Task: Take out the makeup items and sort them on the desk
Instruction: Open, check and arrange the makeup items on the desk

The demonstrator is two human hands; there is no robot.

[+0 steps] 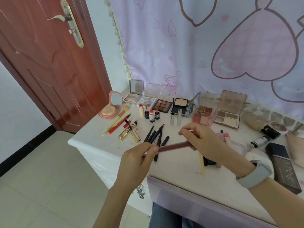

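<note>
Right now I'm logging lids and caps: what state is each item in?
Pink compact: open, mirror up.
Nine-pan palette: open.
Powder compact: open.
Gold mascara: uncapped, wand lying across it.
Brown pencil: held at both ends, left hand, right hand.

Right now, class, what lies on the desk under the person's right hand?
Under the right hand, a yellow stick and dark items poke out; their upper ends are hidden.
</note>
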